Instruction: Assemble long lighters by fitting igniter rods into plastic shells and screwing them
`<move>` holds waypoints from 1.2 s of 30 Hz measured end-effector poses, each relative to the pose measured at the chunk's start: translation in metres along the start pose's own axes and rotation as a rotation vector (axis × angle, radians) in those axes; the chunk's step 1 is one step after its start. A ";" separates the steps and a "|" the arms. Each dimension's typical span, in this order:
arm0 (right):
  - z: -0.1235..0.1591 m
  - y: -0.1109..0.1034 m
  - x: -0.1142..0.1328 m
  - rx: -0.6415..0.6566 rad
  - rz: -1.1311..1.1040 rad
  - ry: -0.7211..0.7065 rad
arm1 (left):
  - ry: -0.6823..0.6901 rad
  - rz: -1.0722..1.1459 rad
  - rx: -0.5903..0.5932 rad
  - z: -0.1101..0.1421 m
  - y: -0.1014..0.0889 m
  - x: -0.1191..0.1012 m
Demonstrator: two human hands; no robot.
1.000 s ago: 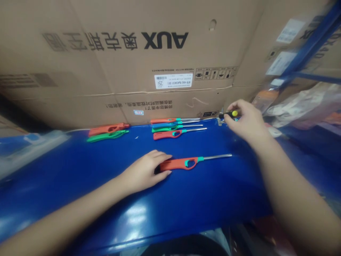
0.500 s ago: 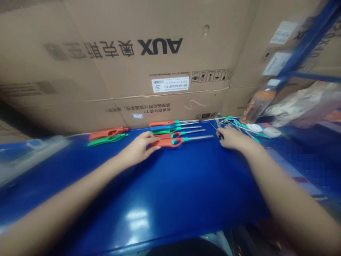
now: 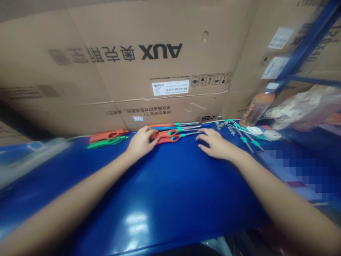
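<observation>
Pinching the handle ends of the red lighters (image 3: 161, 135) in my left fingers (image 3: 140, 141), I hold my right fingers (image 3: 214, 142) parted near their metal tips; contact there I cannot tell. To the left of my left fingers, red (image 3: 106, 135) and green handles (image 3: 106, 142) lie on the blue counter (image 3: 170, 185); past my right ones, loose rods (image 3: 246, 141) and a bottle (image 3: 257, 106).
</observation>
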State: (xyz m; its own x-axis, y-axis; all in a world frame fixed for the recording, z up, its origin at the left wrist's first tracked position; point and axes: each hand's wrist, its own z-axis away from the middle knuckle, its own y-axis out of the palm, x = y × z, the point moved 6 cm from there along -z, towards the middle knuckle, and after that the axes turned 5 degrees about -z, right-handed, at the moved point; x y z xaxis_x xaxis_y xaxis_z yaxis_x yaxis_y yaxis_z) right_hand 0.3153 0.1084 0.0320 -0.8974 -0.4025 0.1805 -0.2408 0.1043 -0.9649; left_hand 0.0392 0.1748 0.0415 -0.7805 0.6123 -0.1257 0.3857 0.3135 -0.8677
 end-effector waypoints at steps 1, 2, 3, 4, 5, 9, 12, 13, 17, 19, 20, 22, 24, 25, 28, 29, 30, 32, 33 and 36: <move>0.000 0.002 0.005 0.003 -0.015 -0.038 | 0.001 -0.012 -0.011 0.001 -0.003 -0.002; 0.000 0.003 0.009 0.005 -0.030 -0.072 | 0.003 -0.023 -0.021 0.002 -0.006 -0.004; 0.000 0.004 0.013 0.005 -0.049 -0.103 | 0.006 -0.032 -0.028 0.003 -0.009 -0.006; 0.001 0.005 0.017 -0.002 -0.073 -0.132 | 0.011 -0.041 -0.031 0.005 -0.012 -0.008; 0.001 0.005 0.020 -0.013 -0.101 -0.158 | 0.016 -0.050 -0.031 0.007 -0.015 -0.009; 0.002 0.001 0.031 -0.075 -0.205 -0.266 | 0.020 -0.106 0.012 0.023 -0.026 0.000; 0.003 -0.002 0.042 -0.090 -0.249 -0.335 | -0.036 -0.164 0.046 0.040 -0.037 0.027; 0.003 -0.002 0.046 -0.086 -0.260 -0.348 | -0.063 -0.184 0.052 0.046 -0.041 0.039; 0.006 -0.001 0.063 -0.050 -0.305 -0.377 | -0.217 -0.271 0.036 0.068 -0.059 0.094; 0.007 0.001 0.071 -0.027 -0.332 -0.393 | -0.324 -0.322 -0.008 0.075 -0.066 0.119; 0.008 0.003 0.074 -0.015 -0.344 -0.400 | -0.369 -0.341 -0.025 0.077 -0.068 0.129; 0.008 0.006 0.079 0.005 -0.366 -0.406 | -0.413 -0.350 -0.029 0.076 -0.068 0.144; 0.007 0.009 0.081 0.021 -0.379 -0.406 | -0.395 -0.337 -0.005 0.068 -0.066 0.152; 0.007 0.010 0.082 0.025 -0.383 -0.405 | -0.368 -0.328 0.016 0.062 -0.064 0.154; 0.006 0.011 0.080 0.021 -0.381 -0.396 | -0.275 -0.297 0.102 0.046 -0.060 0.157; 0.006 0.011 0.078 0.016 -0.378 -0.392 | -0.256 -0.290 0.128 0.042 -0.058 0.159; 0.005 0.010 0.077 0.009 -0.374 -0.388 | -0.244 -0.284 0.148 0.039 -0.056 0.162; 0.005 0.009 0.074 -0.005 -0.366 -0.384 | -0.235 -0.275 0.174 0.034 -0.052 0.168; 0.005 0.008 0.073 -0.011 -0.364 -0.383 | -0.232 -0.270 0.180 0.033 -0.050 0.171; 0.006 0.007 0.070 -0.019 -0.360 -0.381 | -0.212 -0.247 0.174 0.030 -0.047 0.176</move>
State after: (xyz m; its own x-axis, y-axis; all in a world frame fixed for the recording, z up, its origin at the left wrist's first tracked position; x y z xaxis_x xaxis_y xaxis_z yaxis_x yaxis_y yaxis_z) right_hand 0.2524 0.0757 0.0366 -0.5591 -0.7181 0.4145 -0.5188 -0.0869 -0.8504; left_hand -0.1312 0.2461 0.0453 -0.9313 0.3638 0.0170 0.0975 0.2941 -0.9508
